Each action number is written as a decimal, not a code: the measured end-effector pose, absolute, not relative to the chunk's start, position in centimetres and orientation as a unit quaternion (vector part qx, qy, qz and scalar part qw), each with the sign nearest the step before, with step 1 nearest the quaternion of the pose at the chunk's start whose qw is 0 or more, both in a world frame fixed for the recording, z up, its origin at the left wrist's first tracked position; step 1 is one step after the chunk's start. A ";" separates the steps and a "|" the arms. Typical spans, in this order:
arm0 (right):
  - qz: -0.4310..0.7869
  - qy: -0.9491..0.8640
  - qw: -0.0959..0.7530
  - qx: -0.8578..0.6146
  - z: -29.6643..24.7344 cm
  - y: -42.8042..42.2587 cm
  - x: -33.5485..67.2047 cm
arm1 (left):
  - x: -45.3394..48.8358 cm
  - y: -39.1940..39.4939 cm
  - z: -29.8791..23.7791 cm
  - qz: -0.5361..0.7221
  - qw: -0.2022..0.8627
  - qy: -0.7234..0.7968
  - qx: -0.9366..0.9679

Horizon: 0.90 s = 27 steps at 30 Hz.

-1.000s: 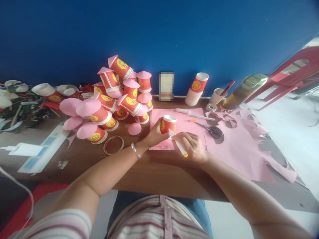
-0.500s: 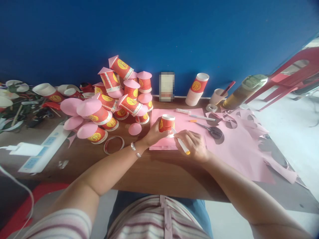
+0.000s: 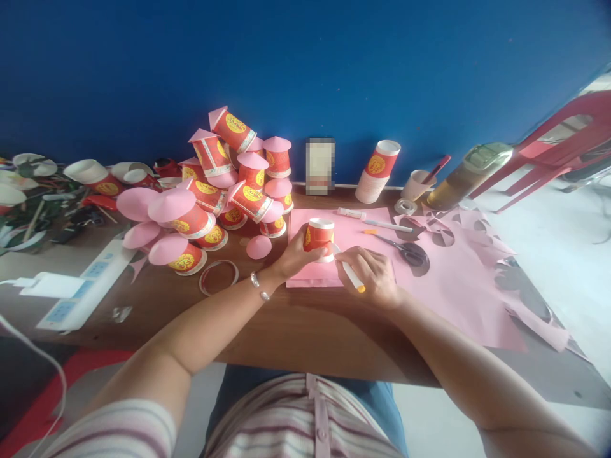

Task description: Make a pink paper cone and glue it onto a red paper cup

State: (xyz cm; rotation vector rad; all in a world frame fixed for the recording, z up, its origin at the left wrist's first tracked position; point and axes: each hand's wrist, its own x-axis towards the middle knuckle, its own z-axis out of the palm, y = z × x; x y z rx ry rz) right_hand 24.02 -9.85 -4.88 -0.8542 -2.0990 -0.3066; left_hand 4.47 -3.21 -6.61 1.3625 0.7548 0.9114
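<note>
My left hand (image 3: 298,254) is wrapped round the left side of a red paper cup (image 3: 321,236) with a yellow print and white rims. The cup stands over pink paper (image 3: 312,273). Between the fingers of my right hand (image 3: 370,273) is a white marker (image 3: 352,276) with a yellow end pointing toward me. Its other end lies close to the cup's lower right side; I cannot tell whether it touches. Beyond the cup lie another white marker (image 3: 352,213), a slim white pen (image 3: 389,226) and black-handled scissors (image 3: 414,254).
To the left, several red cups with pink cone roofs (image 3: 252,162) are piled up. A roll of tape (image 3: 222,278) and a power strip (image 3: 79,286) lie nearer. Stacked cups (image 3: 377,172), a bottle (image 3: 470,175) and cut pink paper (image 3: 470,286) are on the right.
The marker tip in my right hand has shifted slightly right, away from the cup's front. The cup has turned or tilted a little in my left hand.
</note>
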 end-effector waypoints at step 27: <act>-0.121 -0.838 0.425 -0.321 -5.4 -9.8 24.6 | 4.9 -3.5 -6.5 0.398 0.591 0.331 0.618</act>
